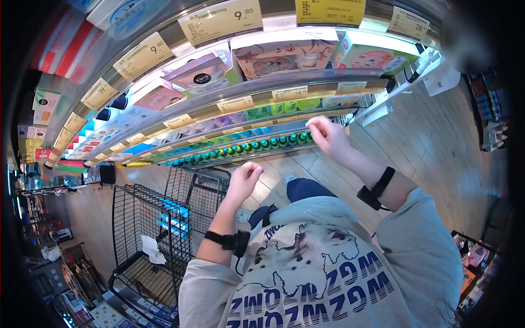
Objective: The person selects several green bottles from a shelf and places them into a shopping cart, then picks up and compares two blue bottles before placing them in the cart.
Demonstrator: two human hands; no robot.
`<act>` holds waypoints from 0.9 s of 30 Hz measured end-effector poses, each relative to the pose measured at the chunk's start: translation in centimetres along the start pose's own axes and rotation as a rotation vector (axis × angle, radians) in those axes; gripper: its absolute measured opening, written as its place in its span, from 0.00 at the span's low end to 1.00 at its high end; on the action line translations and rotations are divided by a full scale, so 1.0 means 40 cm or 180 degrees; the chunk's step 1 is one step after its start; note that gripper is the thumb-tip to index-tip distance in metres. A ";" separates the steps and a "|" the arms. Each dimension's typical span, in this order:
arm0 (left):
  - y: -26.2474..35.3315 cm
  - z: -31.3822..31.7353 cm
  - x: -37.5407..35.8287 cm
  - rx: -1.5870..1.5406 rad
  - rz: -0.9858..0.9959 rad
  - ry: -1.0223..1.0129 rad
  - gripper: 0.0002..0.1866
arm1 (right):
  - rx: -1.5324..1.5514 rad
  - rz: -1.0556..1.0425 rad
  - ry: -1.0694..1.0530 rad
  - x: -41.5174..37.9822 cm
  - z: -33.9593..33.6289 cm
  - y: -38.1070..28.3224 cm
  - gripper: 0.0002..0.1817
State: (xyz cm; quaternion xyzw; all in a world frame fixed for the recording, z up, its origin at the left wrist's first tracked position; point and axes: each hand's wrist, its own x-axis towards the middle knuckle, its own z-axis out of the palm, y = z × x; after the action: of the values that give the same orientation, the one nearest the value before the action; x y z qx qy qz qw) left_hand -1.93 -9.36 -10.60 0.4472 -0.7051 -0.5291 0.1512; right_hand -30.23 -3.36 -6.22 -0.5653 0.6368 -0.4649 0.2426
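Observation:
My left hand is raised in front of my body, its fingers curled together, with no item showing in it. It is nearest to the black wire shopping cart. My right hand is also closed, with bent fingers and nothing visible in them. Beyond it, a row of green-capped bottles lines the low shelf. Neither hand touches the shelf or the cart. Inside the cart are blue-and-white packages and a crumpled white paper.
Store shelves curve across the front, with price tags along their edges. A brown box and a pink-and-green box stand on an upper shelf. Wood-look floor runs to the right. More displays stand at the lower right.

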 end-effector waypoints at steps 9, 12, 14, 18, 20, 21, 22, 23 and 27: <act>-0.117 -0.157 -0.277 -0.0432 -0.0828 0.0755 0.12 | -0.0606 -0.0366 -0.1556 -0.019 0.060 -0.006 0.04; -0.153 -0.210 -0.386 -0.0471 -0.1045 0.1148 0.13 | -0.0634 -0.0616 -0.1896 -0.004 0.141 -0.043 0.05; -0.172 -0.244 -0.457 -0.0497 -0.1114 0.1434 0.13 | -0.0570 -0.0685 -0.2125 0.007 0.201 -0.083 0.05; -0.213 -0.320 -0.593 0.0050 -0.1220 0.2017 0.12 | -0.0357 -0.0986 -0.2324 -0.004 0.337 -0.136 0.05; -0.239 -0.355 -0.656 0.0102 -0.1178 0.2388 0.11 | -0.0369 -0.1095 -0.2461 -0.001 0.403 -0.176 0.05; -0.259 -0.372 -0.687 0.0087 -0.1262 0.2548 0.10 | -0.0395 -0.1148 -0.2597 -0.001 0.435 -0.201 0.05; -0.277 -0.387 -0.717 0.0074 -0.1348 0.2697 0.10 | -0.0422 -0.1190 -0.2730 -0.005 0.467 -0.225 0.05; -0.293 -0.401 -0.745 0.0329 -0.1397 0.2825 0.08 | -0.0443 -0.1222 -0.2804 -0.008 0.500 -0.243 0.06; -0.324 -0.442 -0.816 -0.0350 -0.1220 0.2797 0.06 | -0.0440 -0.1380 -0.3101 -0.010 0.632 -0.338 0.05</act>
State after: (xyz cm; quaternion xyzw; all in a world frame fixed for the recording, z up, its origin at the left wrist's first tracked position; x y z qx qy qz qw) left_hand 34.39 5.15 -6.56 0.7417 -0.4503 -0.3448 0.3581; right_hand -2.36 -10.05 -5.99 -0.8487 0.3482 -0.1452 0.3706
